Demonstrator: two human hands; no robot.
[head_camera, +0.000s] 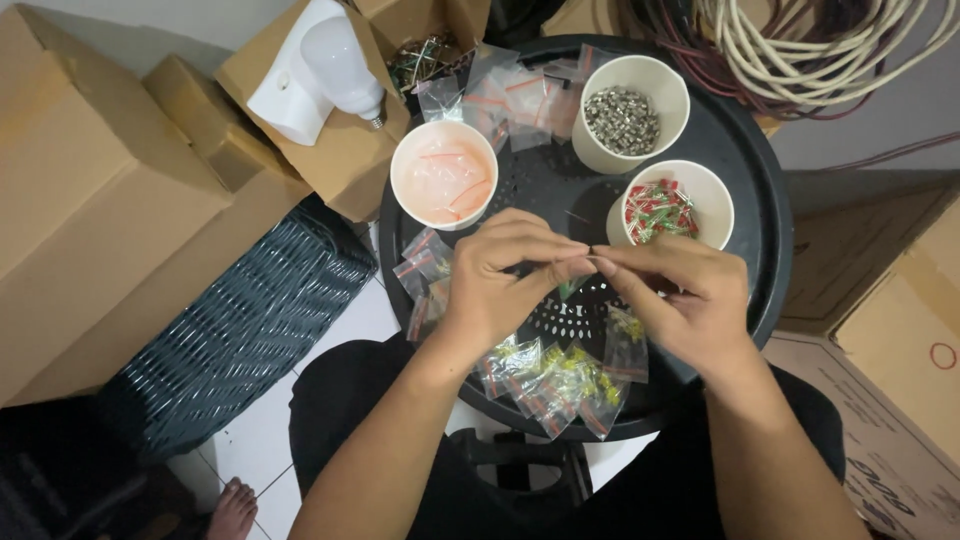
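Observation:
My left hand (500, 275) and my right hand (685, 300) meet over the middle of a round black stool top (745, 170), fingertips pinched together on a small clear plastic bag (572, 287) with something green in it. Several filled small bags with yellow and green parts (555, 380) lie at the near edge below my hands. More small bags (425, 265) sit left of my left hand. Three white paper cups stand behind: one with empty clear bags (443, 172), one with silver metal parts (622, 118), one with red and green LEDs (660, 210).
Cardboard boxes (90, 200) stack at the left, one with a white light bulb (335, 65) on it. A dark woven basket (250, 320) lies below them. Coiled cables (800, 50) hang at the top right. More boxes (900, 330) stand at the right.

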